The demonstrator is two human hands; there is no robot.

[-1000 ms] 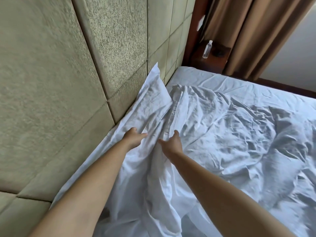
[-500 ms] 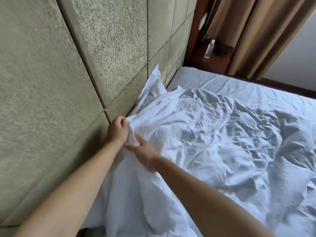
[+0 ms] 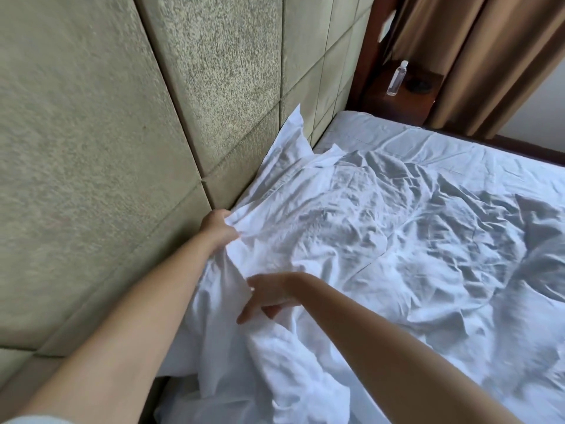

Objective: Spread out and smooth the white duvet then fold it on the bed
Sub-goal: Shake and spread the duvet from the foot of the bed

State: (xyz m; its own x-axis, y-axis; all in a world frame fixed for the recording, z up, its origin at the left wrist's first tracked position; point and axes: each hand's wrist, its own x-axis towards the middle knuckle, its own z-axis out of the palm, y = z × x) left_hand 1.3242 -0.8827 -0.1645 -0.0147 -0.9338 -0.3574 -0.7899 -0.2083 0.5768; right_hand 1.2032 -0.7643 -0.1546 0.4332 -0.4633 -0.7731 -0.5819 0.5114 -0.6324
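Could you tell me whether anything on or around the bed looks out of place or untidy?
The white duvet is heavily wrinkled, bunched near the left hand, and one corner rides up the padded headboard.

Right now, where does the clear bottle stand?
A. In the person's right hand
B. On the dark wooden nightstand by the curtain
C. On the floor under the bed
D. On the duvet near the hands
B: the clear bottle stands upright on the wooden nightstand beside the brown curtain, beyond the far corner of the bed.
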